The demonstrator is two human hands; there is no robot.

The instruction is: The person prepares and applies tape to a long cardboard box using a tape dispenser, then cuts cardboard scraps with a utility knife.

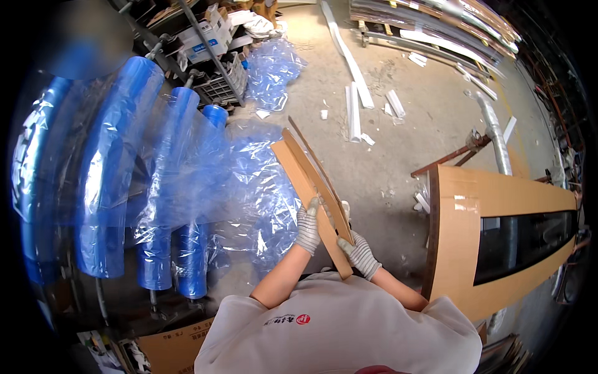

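A long strip of brown cardboard point(293, 163), folded lengthwise into an open channel, slants in front of my body. Its far end leans to the left and its near end comes close to my shirt. My left hand point(308, 229), in a striped grey-white knit glove, is closed on the left side of the strip. Gloved alike, my right hand point(362, 257) grips the right side nearer to me, with the thumb on the cardboard. The fingers beneath the strip are partly hidden.
Large rolls of blue plastic film point(107, 168) stand at left, with loose clear film point(265, 181) spreading beside them. At right, a big panel framed with cardboard point(458, 249) rests near a rusty metal stand point(458, 153). White foam strips point(352, 112) litter the concrete floor ahead.
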